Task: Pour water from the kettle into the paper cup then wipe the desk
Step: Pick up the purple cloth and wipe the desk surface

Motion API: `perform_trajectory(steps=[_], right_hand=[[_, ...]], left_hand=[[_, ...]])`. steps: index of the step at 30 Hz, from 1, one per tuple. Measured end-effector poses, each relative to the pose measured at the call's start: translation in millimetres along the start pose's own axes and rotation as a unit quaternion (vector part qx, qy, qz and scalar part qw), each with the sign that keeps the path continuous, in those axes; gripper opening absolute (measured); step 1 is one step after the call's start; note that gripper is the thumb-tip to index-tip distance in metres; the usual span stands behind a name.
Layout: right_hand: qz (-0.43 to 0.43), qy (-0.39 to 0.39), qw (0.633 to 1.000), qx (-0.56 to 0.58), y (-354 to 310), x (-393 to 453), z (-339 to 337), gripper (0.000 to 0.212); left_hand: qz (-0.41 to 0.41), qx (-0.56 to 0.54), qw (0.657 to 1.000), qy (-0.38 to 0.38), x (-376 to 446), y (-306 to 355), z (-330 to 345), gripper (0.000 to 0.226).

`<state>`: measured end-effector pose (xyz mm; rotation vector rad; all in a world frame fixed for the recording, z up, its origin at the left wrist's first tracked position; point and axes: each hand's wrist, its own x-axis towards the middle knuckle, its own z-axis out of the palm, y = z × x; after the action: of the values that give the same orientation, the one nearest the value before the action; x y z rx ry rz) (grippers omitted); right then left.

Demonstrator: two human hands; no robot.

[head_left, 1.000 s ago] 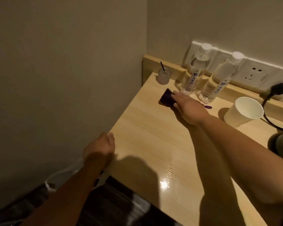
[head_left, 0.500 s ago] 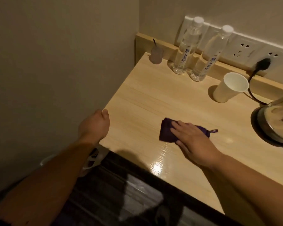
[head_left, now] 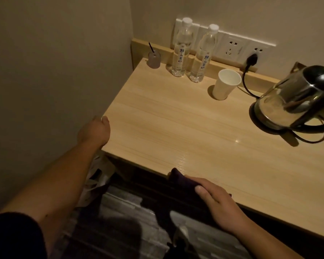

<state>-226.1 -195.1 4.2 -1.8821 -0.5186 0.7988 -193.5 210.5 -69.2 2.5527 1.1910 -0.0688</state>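
A light wooden desk (head_left: 176, 118) fills the middle of the view. My right hand (head_left: 215, 202) lies flat on a dark purple cloth (head_left: 178, 179) at the desk's front edge, the cloth partly hanging over it. My left hand (head_left: 95, 130) grips the desk's left front corner, fingers curled. A white paper cup (head_left: 224, 85) stands upright towards the back. To its right a shiny steel kettle (head_left: 295, 100) with a black lid sits on its base.
Two clear water bottles (head_left: 181, 49) (head_left: 202, 55) and a small glass with a black stick (head_left: 154, 59) stand along the back ledge. A black plug and cord (head_left: 248, 71) run from the wall sockets to the kettle. The left wall is close to the desk.
My right hand has dragged the cloth from near the bottles at the back across the desk to its front edge. The left hand has stayed at the corner.
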Motion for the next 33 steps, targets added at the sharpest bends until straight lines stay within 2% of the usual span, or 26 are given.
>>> perform_trajectory(steps=[1,3,4,5,6,8,10,12,14,16,19,21,27,33], right_hand=[[0.067,-0.009,0.984,0.164,-7,-3,0,0.035],[0.172,-0.001,0.887,0.429,-19,-6,-1,0.035],[0.197,0.021,0.844,0.498,-25,-4,-4,0.035],[0.211,0.051,0.825,0.522,-32,1,-9,0.035],[0.212,0.085,0.829,0.511,-38,8,-17,0.034],[0.188,0.151,0.884,0.402,-54,34,-43,0.032],[0.122,0.193,0.948,0.220,-71,71,-73,0.031],[0.039,0.210,0.977,0.028,-81,114,-101,0.028],[-0.056,0.211,0.967,-0.128,-79,165,-124,0.033],[-0.124,0.187,0.932,-0.285,-68,219,-139,0.040],[-0.151,0.067,0.862,-0.479,-37,281,-140,0.041],[-0.156,0.031,0.836,-0.525,-17,299,-138,0.043],[-0.171,0.045,0.837,-0.518,7,293,-140,0.045],[-0.137,0.049,0.868,-0.476,39,152,-133,0.042]], left_hand=[[0.002,-0.013,1.000,0.001,-3,1,-1,0.063],[0.028,-0.010,1.000,0.006,-13,7,-4,0.060],[0.050,0.004,0.999,0.008,-19,13,-5,0.062],[0.074,0.016,0.997,0.008,-25,21,-5,0.064],[0.095,0.029,0.995,0.003,-31,31,-3,0.066],[0.114,0.068,0.991,-0.017,-41,48,3,0.068],[0.102,0.100,0.989,-0.028,-46,54,9,0.070],[0.090,0.118,0.989,-0.009,-47,51,14,0.071],[0.091,0.124,0.988,0.007,-46,49,17,0.070],[0.096,0.121,0.988,0.013,-46,50,18,0.069],[0.099,0.112,0.989,0.021,-46,49,18,0.067],[0.097,0.110,0.989,0.021,-45,47,19,0.066],[0.101,0.101,0.989,0.025,-43,46,21,0.064],[0.105,0.110,0.988,0.031,-47,49,17,0.064]])
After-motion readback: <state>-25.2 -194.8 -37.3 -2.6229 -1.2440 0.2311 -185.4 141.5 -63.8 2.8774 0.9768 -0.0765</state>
